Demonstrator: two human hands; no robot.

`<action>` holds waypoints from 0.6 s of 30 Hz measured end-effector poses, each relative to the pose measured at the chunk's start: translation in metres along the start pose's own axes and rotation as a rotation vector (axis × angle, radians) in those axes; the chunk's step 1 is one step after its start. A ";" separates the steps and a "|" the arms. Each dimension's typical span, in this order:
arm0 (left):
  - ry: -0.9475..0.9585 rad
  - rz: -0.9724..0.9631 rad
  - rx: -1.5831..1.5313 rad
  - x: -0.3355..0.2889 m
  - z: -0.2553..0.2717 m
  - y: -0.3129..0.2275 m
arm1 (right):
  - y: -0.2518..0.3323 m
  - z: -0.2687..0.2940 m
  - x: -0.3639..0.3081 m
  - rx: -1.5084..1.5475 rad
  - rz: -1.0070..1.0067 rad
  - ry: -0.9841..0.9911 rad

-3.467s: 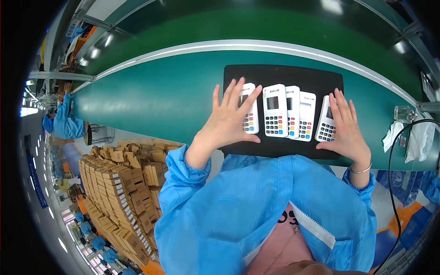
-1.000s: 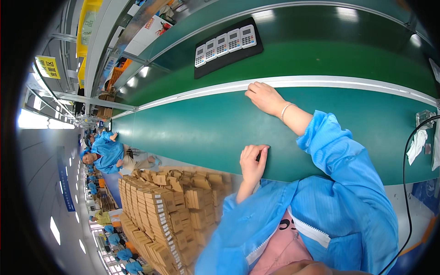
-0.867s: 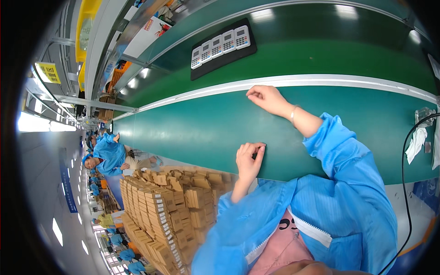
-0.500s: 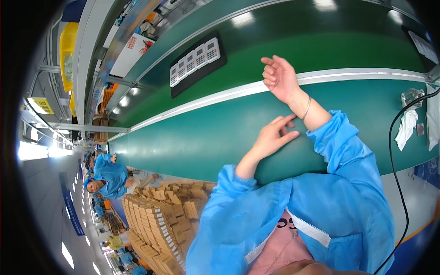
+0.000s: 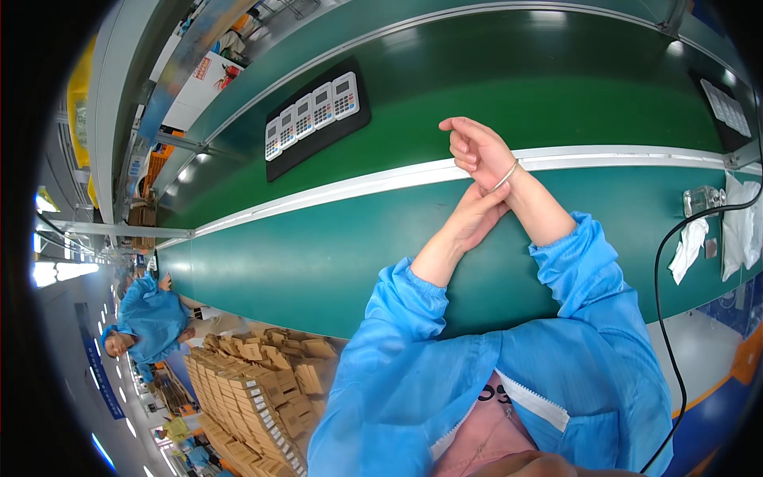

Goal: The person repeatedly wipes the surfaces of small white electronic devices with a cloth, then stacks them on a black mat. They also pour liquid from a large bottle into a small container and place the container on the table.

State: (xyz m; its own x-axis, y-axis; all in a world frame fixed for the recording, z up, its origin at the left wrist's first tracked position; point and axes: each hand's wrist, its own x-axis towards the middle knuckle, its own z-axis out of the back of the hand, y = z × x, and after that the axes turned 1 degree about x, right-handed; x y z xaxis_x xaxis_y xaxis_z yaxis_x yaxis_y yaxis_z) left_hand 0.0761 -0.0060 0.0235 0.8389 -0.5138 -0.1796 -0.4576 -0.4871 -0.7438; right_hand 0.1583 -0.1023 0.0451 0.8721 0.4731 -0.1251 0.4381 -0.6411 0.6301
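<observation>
My right hand (image 5: 478, 149) is raised over the white rail between the belt and the bench, palm turned inward. Its fingers are loosely bent and a little apart, with nothing in them. Around that wrist sits a thin metal bangle (image 5: 507, 175). My left hand (image 5: 477, 216) reaches across to the wrist from below, its thumb against the bangle. The left fingertips are partly hidden behind the right wrist. Both forearms come out of pushed-up blue sleeves.
Several white card terminals (image 5: 311, 113) stand in a row on a black tray (image 5: 354, 123) on the green belt. Another tray (image 5: 719, 119) is at far right. A glass bottle (image 5: 703, 200), tissue (image 5: 688, 250) and black cable (image 5: 659, 294) are right. Brown cartons (image 5: 254, 389) and a co-worker (image 5: 151, 318) are left.
My left hand has moved up to the right wrist and taken hold at the bangle. The bangle now sits nearer the right hand. The whole view has shifted slightly.
</observation>
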 end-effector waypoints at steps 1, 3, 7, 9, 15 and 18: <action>0.009 -0.021 0.007 0.000 0.008 -0.002 | -0.003 0.000 0.003 -0.141 0.006 -0.012; 0.022 -0.091 -0.040 0.002 0.016 -0.011 | -0.010 0.013 0.012 -0.547 0.113 -0.094; -0.197 -0.334 0.035 0.009 0.042 -0.035 | -0.013 0.019 0.002 -1.329 0.330 -0.108; -0.411 -0.455 0.126 0.017 0.050 -0.048 | -0.017 0.016 -0.006 -1.594 0.442 -0.081; -0.240 -0.319 0.552 0.027 0.067 -0.071 | -0.021 0.015 -0.007 -1.790 0.520 -0.099; -0.284 -0.469 1.028 0.032 0.070 -0.058 | -0.022 0.029 -0.002 -1.834 0.444 -0.104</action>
State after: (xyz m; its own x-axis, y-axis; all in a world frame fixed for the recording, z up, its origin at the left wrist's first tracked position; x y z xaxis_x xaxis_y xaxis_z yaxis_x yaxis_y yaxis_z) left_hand 0.1501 0.0547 0.0156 0.9579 -0.1952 0.2107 0.2605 0.2815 -0.9235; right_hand 0.1536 -0.1065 0.0097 0.8798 0.3987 0.2589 -0.4739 0.6934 0.5427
